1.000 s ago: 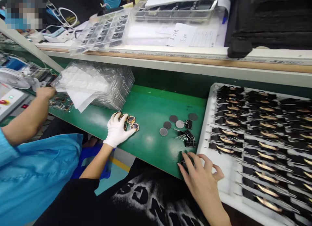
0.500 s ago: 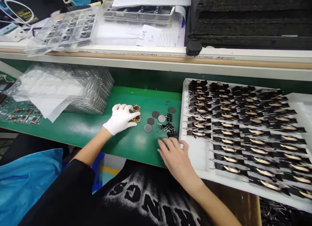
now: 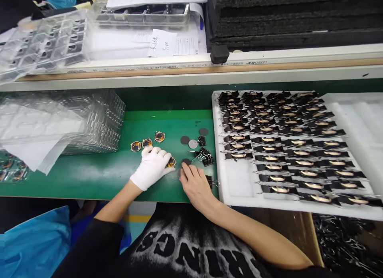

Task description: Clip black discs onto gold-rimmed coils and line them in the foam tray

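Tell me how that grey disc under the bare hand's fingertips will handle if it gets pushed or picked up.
The grey disc looks thin and flat, so it would probably slide on the green mat rather than roll. Lying flush, it seems hard to pinch; the right hand might need to tip an edge.

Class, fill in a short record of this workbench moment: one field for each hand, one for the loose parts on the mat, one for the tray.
Left hand: white-gloved left hand flat on the green mat, covering a copper coil.
Right hand: bare right hand, fingertips on a grey disc.
Loose parts: three copper coils, more discs, black binder clips.
Tray: white foam tray with rows of clipped coils.
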`<state>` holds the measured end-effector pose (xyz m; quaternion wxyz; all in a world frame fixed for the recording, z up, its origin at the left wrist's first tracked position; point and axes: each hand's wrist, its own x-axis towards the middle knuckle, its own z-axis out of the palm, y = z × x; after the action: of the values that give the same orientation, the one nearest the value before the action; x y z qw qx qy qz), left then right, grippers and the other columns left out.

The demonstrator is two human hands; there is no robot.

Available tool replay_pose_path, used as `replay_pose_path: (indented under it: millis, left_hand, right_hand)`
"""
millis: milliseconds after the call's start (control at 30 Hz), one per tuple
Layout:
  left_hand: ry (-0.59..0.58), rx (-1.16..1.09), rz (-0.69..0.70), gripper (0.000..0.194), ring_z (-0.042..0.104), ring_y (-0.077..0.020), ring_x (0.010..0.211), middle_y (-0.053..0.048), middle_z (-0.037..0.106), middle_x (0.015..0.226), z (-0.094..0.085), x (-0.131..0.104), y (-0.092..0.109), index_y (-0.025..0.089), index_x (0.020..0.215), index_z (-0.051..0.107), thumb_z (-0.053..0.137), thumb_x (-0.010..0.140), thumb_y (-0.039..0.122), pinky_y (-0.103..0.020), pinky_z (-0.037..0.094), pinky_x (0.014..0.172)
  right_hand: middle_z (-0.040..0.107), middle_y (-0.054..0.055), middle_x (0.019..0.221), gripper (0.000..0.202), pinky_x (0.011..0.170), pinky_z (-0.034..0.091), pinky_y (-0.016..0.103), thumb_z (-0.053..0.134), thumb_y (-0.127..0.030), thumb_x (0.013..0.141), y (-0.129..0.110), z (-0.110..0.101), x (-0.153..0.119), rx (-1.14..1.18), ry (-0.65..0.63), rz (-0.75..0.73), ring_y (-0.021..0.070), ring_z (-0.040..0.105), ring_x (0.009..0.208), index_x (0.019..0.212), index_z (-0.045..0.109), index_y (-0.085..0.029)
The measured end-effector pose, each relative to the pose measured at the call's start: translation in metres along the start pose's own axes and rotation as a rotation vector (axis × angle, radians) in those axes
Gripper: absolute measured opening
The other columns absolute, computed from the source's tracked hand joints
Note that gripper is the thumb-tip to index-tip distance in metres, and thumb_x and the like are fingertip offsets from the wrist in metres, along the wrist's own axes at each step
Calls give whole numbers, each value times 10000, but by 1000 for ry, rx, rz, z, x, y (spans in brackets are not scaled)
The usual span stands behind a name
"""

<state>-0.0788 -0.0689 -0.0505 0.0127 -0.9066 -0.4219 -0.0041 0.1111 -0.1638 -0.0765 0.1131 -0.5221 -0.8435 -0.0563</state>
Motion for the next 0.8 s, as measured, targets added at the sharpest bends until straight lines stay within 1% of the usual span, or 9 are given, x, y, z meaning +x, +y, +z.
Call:
replay_pose_path:
  millis: [67,133,200,233,367,467,633,700,800]
  left_hand:
    - [15,-20,-6,383,611,-326,1024,-125,739,1018,3,-3,8,217,1090,698,676,903,551,-547,332,1007]
    - [25,-36,-6,441,611,-329,1050,-130,740,1062,6,-5,12,215,1157,685,669,901,574,-554,322,1021]
    - [12,-61,8,537,605,-337,1091,-138,731,1135,9,-8,13,213,1262,652,696,878,586,-558,313,1038]
    - [0,-74,15,578,603,-339,1106,-141,725,1163,10,-9,12,213,1310,630,713,867,575,-556,313,1039]
    - [-30,-108,19,623,608,-330,1113,-138,722,1163,11,-14,12,208,1388,584,728,870,522,-533,326,1023]
    - [-29,-114,9,650,613,-322,1107,-130,727,1132,12,-15,14,192,1408,563,723,872,522,-519,325,1031]
    - [-27,-122,1,607,611,-314,1107,-118,727,1124,11,-16,17,207,1418,547,712,884,444,-508,325,1029]
    - [-28,-128,8,600,606,-316,1111,-117,717,1144,10,-16,20,214,1404,557,725,866,421,-511,325,1026]
    - [-28,-138,-8,461,600,-306,1096,-101,707,1125,9,-13,25,223,1288,622,709,858,366,-504,338,999]
  right_hand:
    - [689,159,1254,226,780,383,415,582,-100,965,0,-3,-11,7,8,-27,276,534,978,1149,711,-78]
    - [700,142,1228,267,780,374,409,570,-72,955,1,-7,-19,40,-25,-53,268,535,970,1192,691,-79]
    - [698,132,1234,305,790,368,403,555,-60,956,3,-13,-25,98,-46,-36,261,545,989,1237,664,-103]
    - [700,125,1231,287,800,365,398,555,-80,970,4,-15,-27,141,-37,-3,255,551,1004,1233,661,-122]
    - [729,97,1212,135,863,341,377,580,-215,1027,7,-16,-23,305,126,188,218,576,1056,1103,681,-166]
    - [740,91,1232,137,882,308,389,590,-208,1026,5,-4,-10,303,196,209,215,584,1068,1101,700,-177]
    - [713,61,1331,160,864,280,425,593,-214,1022,-2,15,2,239,157,173,238,552,1107,1086,739,-226]
    - [690,61,1378,201,851,282,424,554,-224,1043,-2,16,-1,258,122,136,240,545,1116,1155,721,-229]
    - [629,92,1459,282,877,304,430,483,-208,1066,-1,11,-8,294,64,102,256,529,1176,1282,664,-197]
